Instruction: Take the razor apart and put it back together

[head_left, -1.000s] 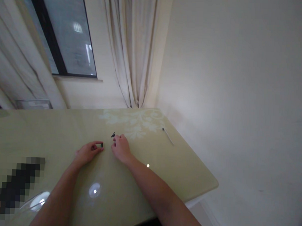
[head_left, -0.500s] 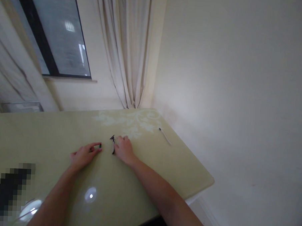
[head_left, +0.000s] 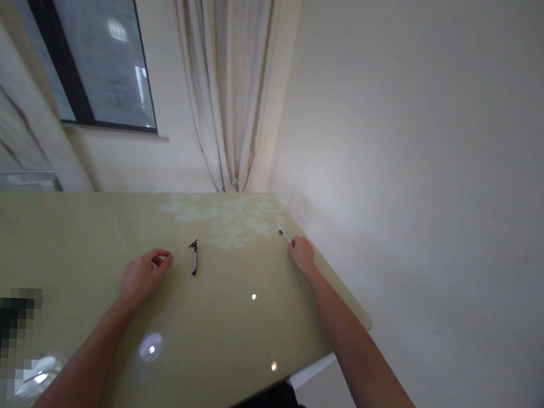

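Observation:
My right hand is closed round the handle of a slim white toothbrush, near the table's right edge. Its small dark head sticks out past my fingers to the upper left. My left hand rests above the left part of the table with thumb and fingertips pressed together; what they hold, if anything, is hidden. Just right of my left fingertips lies a razor with a grey and black handle, its head pointing away from me. Neither hand touches the razor.
The glossy pale green table has a white floral pattern at its far right corner and mirrors several lights. A wall runs along its right side. Curtains and a window are behind it. A dark blurred-out shape is at left.
My right hand has left the razor, moved right and closed on the toothbrush. The small black piece seen in my left fingertips no longer shows. The view has shifted slightly.

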Motion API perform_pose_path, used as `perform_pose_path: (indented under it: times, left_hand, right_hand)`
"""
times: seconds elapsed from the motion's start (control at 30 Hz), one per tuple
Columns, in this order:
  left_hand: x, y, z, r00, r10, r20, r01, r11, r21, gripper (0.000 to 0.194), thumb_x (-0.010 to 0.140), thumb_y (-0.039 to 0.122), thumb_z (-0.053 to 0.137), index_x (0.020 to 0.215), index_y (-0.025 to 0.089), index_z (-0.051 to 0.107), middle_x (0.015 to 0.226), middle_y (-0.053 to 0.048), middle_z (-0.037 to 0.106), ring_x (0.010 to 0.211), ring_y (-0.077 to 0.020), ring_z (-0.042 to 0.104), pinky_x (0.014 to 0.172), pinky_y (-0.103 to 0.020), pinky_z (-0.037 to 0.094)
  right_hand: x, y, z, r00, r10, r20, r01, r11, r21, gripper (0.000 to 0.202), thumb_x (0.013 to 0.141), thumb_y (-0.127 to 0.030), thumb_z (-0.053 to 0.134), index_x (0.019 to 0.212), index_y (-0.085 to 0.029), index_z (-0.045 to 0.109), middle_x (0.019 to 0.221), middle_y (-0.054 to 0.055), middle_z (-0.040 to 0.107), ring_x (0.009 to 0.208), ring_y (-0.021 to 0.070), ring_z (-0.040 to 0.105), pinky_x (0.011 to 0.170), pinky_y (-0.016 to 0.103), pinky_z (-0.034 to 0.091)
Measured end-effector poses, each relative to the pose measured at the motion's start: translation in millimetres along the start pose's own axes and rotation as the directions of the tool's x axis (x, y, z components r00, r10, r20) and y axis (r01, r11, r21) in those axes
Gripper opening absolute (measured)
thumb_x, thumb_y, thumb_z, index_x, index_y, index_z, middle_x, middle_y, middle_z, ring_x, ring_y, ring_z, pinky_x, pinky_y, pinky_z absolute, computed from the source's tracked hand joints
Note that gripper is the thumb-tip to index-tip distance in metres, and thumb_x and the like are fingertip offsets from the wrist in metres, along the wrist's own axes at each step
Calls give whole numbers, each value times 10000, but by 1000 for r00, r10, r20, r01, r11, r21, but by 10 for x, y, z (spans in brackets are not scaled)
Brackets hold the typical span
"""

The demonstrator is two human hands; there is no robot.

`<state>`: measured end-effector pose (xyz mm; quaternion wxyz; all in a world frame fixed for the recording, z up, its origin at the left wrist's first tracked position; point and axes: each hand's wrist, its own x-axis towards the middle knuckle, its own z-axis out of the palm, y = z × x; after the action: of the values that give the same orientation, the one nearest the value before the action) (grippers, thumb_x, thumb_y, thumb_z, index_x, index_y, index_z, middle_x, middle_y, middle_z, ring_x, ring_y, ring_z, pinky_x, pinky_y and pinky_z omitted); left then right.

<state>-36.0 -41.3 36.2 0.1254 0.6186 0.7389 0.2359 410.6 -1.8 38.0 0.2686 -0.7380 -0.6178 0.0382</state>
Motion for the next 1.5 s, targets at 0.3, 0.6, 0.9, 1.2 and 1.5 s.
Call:
perform_pose_path:
  times: [0.3,0.6,0.9,1.2,1.5]
  left_hand:
    - [-460,654,204,990,10,144,-56,947,317,642,984,664,294,833,203,714,890,-176,765,854,-378,738,712,-415,494]
    - [-483,641,231,984,5,179,-68,936,346,614,990,636,328,890,190,739,956,-206,771,933,-405,753,754,-454,529]
    - [-475,694,296,981,115,155,-170,896,411,497,1036,432,317,972,183,742,973,-182,799,908,-376,773,703,-409,519]
    - [-587,679,345,803,544,-244,-410,801,437,424,1042,404,453,731,219,676,733,-69,766,682,-227,718,642,-324,399]
    - [-714,933,452,592,729,-344,-657,684,319,345,1039,407,528,779,214,648,682,-21,676,633,-189,642,628,-310,393]
  right_hand:
    - [-385,-1519,597,950,-261,170,251,965,77,177,914,-174,633,1060,-178,734,1050,92,755,958,209,692,846,304,494]
    - [-727,-2064,952,916,-332,226,344,939,-16,363,963,-132,531,1318,-131,606,1195,203,680,1063,289,699,866,374,547]
    - [-612,-1842,722,870,-387,305,355,922,157,527,919,-369,698,1384,-150,578,1219,184,668,1037,302,683,859,395,511]
    - [-556,-1297,476,862,-458,216,97,568,817,428,1006,-558,544,966,-172,724,792,14,630,691,140,551,652,270,423]
    - [-640,-1479,489,844,-450,291,-279,93,956,420,851,-597,739,886,-190,640,809,11,669,712,140,615,687,276,476]
